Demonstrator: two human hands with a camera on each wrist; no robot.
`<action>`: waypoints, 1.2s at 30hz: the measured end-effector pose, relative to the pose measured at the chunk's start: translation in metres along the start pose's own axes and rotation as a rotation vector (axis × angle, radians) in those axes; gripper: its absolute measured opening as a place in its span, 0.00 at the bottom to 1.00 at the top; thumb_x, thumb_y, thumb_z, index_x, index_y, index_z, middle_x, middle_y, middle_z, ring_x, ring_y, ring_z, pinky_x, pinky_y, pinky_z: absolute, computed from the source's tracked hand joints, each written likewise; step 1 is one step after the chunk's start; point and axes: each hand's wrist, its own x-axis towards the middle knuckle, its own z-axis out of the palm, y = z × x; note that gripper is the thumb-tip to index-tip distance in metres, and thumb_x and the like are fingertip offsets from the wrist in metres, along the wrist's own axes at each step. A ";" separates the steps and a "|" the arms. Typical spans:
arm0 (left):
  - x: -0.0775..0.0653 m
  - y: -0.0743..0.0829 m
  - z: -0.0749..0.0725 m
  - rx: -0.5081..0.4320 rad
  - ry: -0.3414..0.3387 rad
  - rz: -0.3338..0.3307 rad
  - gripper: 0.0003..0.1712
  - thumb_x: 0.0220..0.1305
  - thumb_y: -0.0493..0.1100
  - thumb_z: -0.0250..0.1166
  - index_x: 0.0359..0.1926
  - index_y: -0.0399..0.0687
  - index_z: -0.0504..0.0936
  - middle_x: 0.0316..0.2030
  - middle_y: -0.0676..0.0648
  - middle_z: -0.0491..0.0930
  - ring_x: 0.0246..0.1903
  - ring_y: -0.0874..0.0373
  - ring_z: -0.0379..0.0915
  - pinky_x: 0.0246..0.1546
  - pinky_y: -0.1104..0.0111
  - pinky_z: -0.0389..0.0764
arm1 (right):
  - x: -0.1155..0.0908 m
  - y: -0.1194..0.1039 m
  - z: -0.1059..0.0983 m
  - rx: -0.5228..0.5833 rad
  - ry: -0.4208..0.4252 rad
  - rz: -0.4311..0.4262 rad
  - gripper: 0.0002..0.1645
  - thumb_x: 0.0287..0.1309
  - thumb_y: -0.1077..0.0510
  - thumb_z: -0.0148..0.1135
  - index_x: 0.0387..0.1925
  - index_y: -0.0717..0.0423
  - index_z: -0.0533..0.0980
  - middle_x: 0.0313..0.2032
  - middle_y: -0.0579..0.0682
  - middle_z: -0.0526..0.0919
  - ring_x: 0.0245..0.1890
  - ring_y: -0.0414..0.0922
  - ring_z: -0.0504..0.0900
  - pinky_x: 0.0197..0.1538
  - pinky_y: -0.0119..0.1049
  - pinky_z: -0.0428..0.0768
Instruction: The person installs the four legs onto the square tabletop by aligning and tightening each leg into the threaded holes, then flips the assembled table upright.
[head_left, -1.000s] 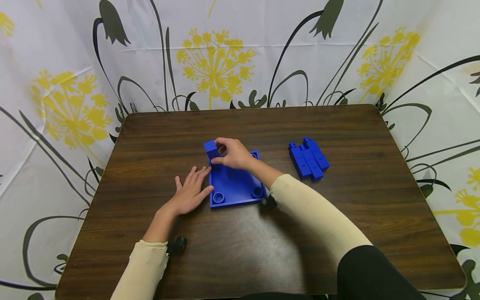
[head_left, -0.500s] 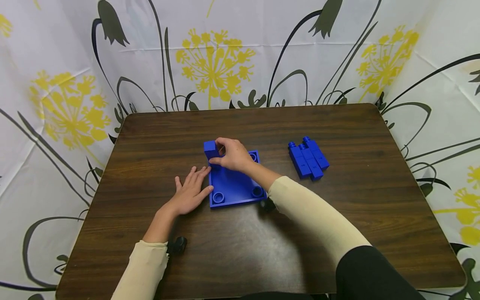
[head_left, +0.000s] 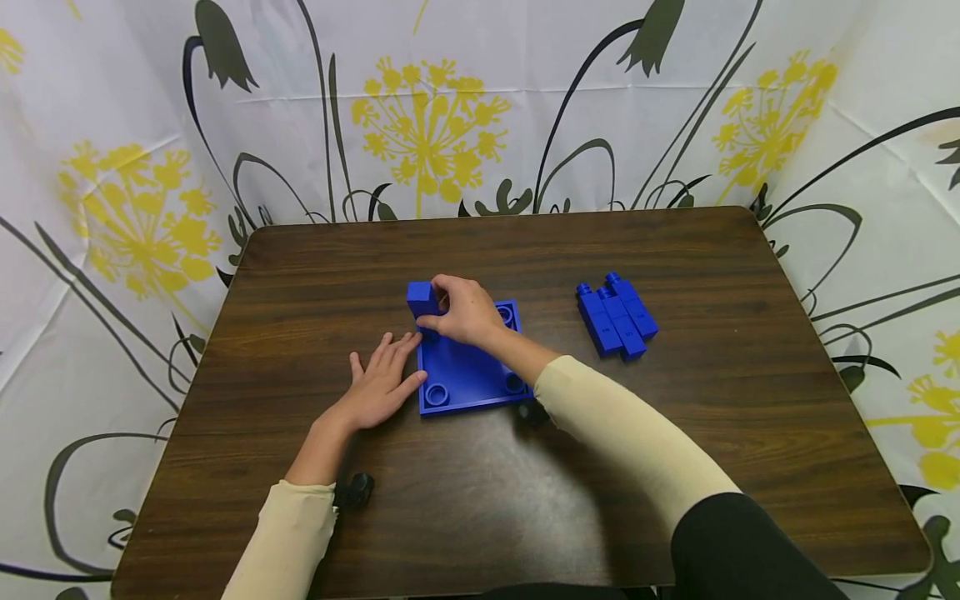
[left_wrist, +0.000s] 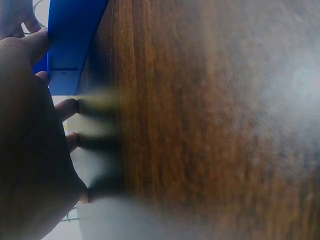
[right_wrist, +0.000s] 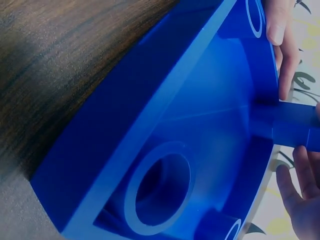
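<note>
A blue square panel [head_left: 474, 367] with a raised rim lies on the table, its round corner sockets [right_wrist: 160, 187] facing up. At its far left corner stands a blue block-shaped leg [head_left: 422, 297], upright. My right hand [head_left: 467, 310] grips this leg between thumb and fingers; its lower end is partly hidden by the hand and rim. My left hand [head_left: 378, 387] lies with fingers spread at the panel's left side, thumb and index finger touching the rim. In the left wrist view the panel's outer side [left_wrist: 75, 35] shows beside the left hand [left_wrist: 30, 135].
Three more blue legs [head_left: 617, 318] lie side by side on the brown wooden table [head_left: 712, 375], right of the panel. A floral cloth [head_left: 300, 125] hangs behind the table's back edge. The right forearm passes over the panel's right rim.
The leg in my right hand has turned slightly, its top now squarer to the panel. The right wrist has shifted a little. My left hand and the three loose legs have stayed put.
</note>
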 end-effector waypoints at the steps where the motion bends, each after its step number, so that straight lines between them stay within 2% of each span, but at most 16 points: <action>1: 0.000 0.000 0.000 -0.003 0.002 0.002 0.38 0.75 0.63 0.44 0.78 0.60 0.44 0.77 0.44 0.45 0.75 0.41 0.27 0.57 0.28 0.23 | 0.000 0.000 0.000 0.000 -0.002 -0.001 0.22 0.51 0.47 0.75 0.41 0.52 0.77 0.36 0.48 0.81 0.37 0.41 0.79 0.41 0.34 0.75; 4: 0.000 -0.001 0.000 -0.004 0.005 0.005 0.38 0.75 0.63 0.44 0.78 0.60 0.44 0.76 0.44 0.45 0.75 0.40 0.27 0.57 0.28 0.23 | 0.001 0.001 -0.001 -0.015 -0.024 -0.012 0.24 0.50 0.46 0.75 0.44 0.52 0.76 0.38 0.48 0.81 0.41 0.42 0.80 0.44 0.35 0.76; 7: 0.001 -0.001 0.001 -0.001 0.003 -0.001 0.39 0.75 0.64 0.44 0.78 0.61 0.43 0.77 0.45 0.44 0.75 0.41 0.26 0.57 0.29 0.23 | 0.002 0.004 -0.003 0.004 -0.059 -0.033 0.30 0.51 0.47 0.75 0.53 0.52 0.75 0.44 0.48 0.80 0.47 0.44 0.78 0.50 0.38 0.75; 11: 0.001 -0.001 0.000 -0.002 0.001 -0.004 0.38 0.75 0.64 0.44 0.78 0.61 0.44 0.77 0.45 0.45 0.75 0.42 0.27 0.58 0.29 0.23 | 0.004 0.010 -0.006 0.128 -0.126 -0.082 0.35 0.55 0.56 0.72 0.64 0.52 0.70 0.53 0.51 0.79 0.56 0.47 0.76 0.58 0.42 0.72; 14: 0.002 -0.001 0.000 -0.003 -0.004 0.001 0.39 0.75 0.63 0.44 0.78 0.61 0.44 0.76 0.43 0.45 0.75 0.41 0.26 0.57 0.29 0.23 | 0.006 0.013 -0.008 0.244 -0.193 -0.120 0.37 0.57 0.64 0.67 0.67 0.53 0.67 0.57 0.53 0.78 0.58 0.48 0.75 0.61 0.43 0.72; 17: 0.002 -0.001 0.000 0.003 -0.011 -0.004 0.39 0.75 0.64 0.44 0.78 0.61 0.43 0.77 0.44 0.44 0.75 0.42 0.26 0.58 0.29 0.23 | 0.007 0.016 -0.010 0.299 -0.240 -0.142 0.36 0.58 0.68 0.64 0.68 0.56 0.66 0.57 0.55 0.78 0.59 0.49 0.75 0.60 0.41 0.73; 22: 0.002 -0.002 0.002 -0.004 -0.003 -0.005 0.38 0.75 0.63 0.44 0.78 0.61 0.44 0.77 0.44 0.45 0.75 0.42 0.26 0.58 0.29 0.23 | 0.008 0.017 -0.010 0.282 -0.264 -0.153 0.34 0.60 0.68 0.63 0.67 0.59 0.67 0.56 0.55 0.78 0.58 0.49 0.76 0.59 0.37 0.74; 36: 0.001 -0.001 0.001 -0.012 0.001 0.005 0.38 0.75 0.62 0.45 0.78 0.59 0.44 0.76 0.42 0.45 0.75 0.40 0.26 0.57 0.28 0.23 | 0.005 0.016 -0.011 0.262 -0.293 -0.139 0.38 0.61 0.65 0.64 0.71 0.58 0.62 0.59 0.56 0.76 0.59 0.49 0.73 0.60 0.41 0.72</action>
